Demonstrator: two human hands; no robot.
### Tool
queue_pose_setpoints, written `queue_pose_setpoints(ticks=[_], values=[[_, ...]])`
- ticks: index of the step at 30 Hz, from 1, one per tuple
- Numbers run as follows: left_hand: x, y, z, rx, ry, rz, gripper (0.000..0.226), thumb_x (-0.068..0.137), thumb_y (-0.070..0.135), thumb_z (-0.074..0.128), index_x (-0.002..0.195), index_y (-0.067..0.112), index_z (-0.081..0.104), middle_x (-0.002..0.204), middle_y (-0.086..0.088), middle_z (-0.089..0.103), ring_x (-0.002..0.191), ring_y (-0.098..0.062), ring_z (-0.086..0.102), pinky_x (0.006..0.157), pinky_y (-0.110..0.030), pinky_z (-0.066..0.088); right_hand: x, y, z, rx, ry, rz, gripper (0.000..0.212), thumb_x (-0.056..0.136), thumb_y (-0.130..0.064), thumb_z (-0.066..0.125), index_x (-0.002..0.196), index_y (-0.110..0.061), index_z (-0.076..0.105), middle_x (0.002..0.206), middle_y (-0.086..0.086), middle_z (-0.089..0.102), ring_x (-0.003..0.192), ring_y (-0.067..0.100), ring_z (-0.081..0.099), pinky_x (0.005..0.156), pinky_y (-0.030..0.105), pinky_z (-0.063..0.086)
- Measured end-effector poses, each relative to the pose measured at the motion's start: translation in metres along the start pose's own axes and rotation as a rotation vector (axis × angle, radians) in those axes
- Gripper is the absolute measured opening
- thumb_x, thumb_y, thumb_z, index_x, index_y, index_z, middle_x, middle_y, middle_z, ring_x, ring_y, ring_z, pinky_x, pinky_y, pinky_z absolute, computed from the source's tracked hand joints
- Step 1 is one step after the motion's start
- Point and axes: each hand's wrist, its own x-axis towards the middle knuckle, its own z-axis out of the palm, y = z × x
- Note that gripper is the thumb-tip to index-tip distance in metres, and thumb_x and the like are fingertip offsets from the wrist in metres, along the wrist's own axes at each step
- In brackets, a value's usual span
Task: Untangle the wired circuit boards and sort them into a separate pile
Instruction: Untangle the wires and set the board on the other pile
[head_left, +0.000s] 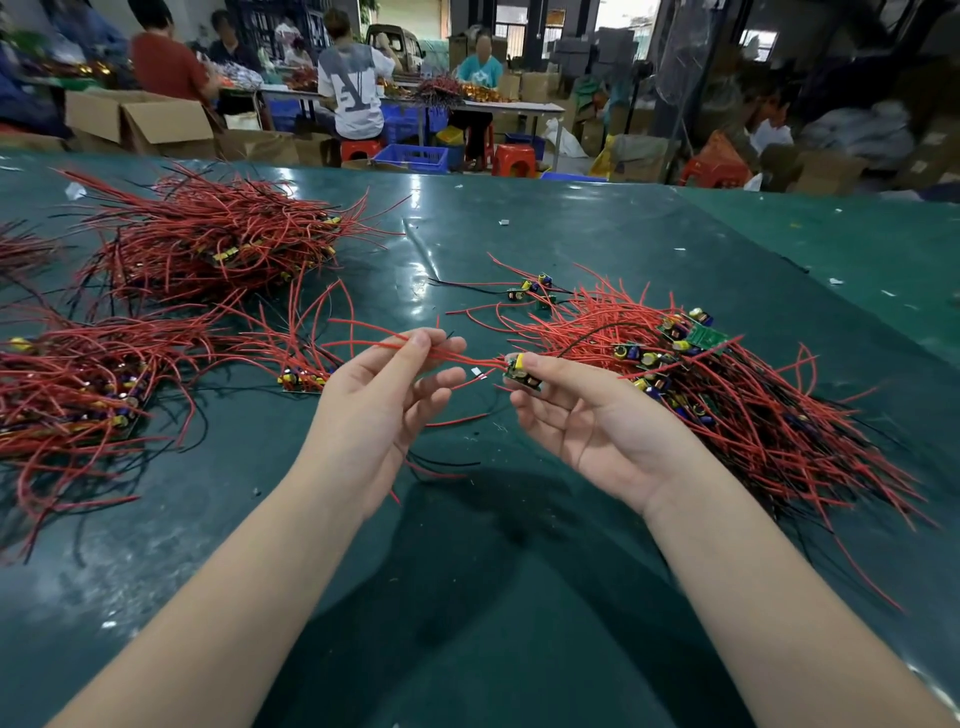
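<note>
One circuit board (523, 372), at table centre, is being pinched by the right hand (582, 421) while the left hand (384, 395) is pinching its red wires (457, 357), likely straightening them; tangled heap (727, 379) lying at three o'clock, sorted pile (78, 384) at nine.

the pinched circuit board (523, 371) is green with a yellow part, its wires (457, 356) red. right of the grip, a pile (727, 395) of red and black wires holds green boards with yellow and blue parts. beneath lies a dark green table (519, 545).
</note>
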Motion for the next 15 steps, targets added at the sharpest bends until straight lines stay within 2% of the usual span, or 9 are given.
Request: queue_pose_setpoints(ticks=[4, 8, 15], values=[[0.0016, -0.0007, 0.0017, -0.053, -0.032, 0.073, 0.021, 0.100, 0.005, 0.044, 0.089, 0.002, 0.062, 0.081, -0.008, 0.074, 0.071, -0.012, 0.071, 0.063, -0.014, 0.054, 0.0000, -0.0009, 0.0003, 0.028, 0.005, 0.025, 0.007, 0.062, -0.015, 0.074, 0.067, -0.011, 0.077, 0.072, 0.007, 0.070, 0.062, 0.013, 0.069, 0.054, 0.020, 0.055], [0.0014, -0.0003, 0.0032, -0.095, -0.087, 0.106, 0.029, 0.104, 0.007, 0.031, 0.092, 0.001, 0.058, 0.085, -0.011, 0.074, 0.082, -0.020, 0.072, 0.074, -0.022, 0.057, 0.0008, -0.0005, -0.0005, 0.064, 0.006, 0.022, 0.008, 0.063, -0.012, 0.073, 0.069, -0.008, 0.077, 0.074, 0.008, 0.071, 0.066, 0.016, 0.071, 0.057, 0.021, 0.056], [0.0003, -0.0033, 0.0034, 0.121, -0.055, 0.232, 0.032, 0.105, 0.013, 0.030, 0.098, 0.009, 0.060, 0.076, -0.004, 0.067, 0.067, -0.012, 0.064, 0.067, -0.021, 0.054, 0.0012, 0.0036, 0.0010, 0.022, -0.007, 0.012, 0.007, 0.062, -0.011, 0.073, 0.067, -0.008, 0.077, 0.067, 0.005, 0.068, 0.067, 0.018, 0.072, 0.058, 0.021, 0.056]])
